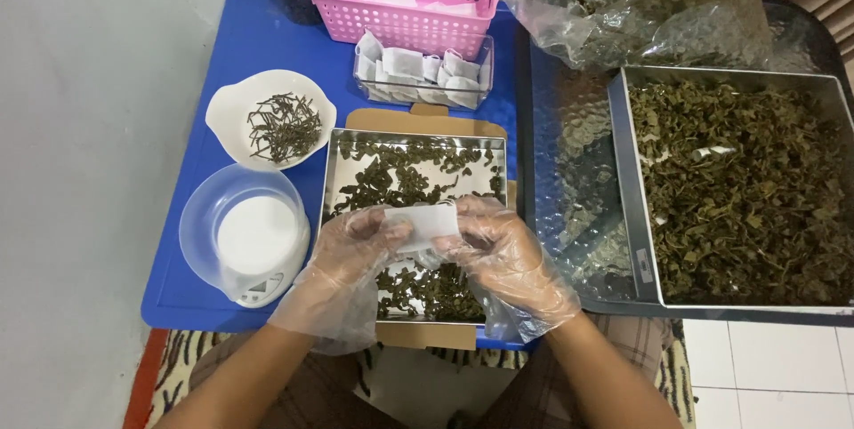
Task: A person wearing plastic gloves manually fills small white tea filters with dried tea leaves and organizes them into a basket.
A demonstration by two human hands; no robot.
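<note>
Sachet (425, 223), small and white, pinched between both gloved hands, left hand (349, 256) and right hand (503, 256), each grip closed on an edge, just above the leaf tray (331, 182). Looks empty, hard to tell.

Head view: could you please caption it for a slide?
Gloved hands, left and right, hold a white sachet above a leaf tray.

- Bright, even light; shadows faint and soft.
- Glare on the clear bag (640, 2) above the large metal tray (627, 189).
- Sharp focus; edges bend slightly away from that tray.
</note>
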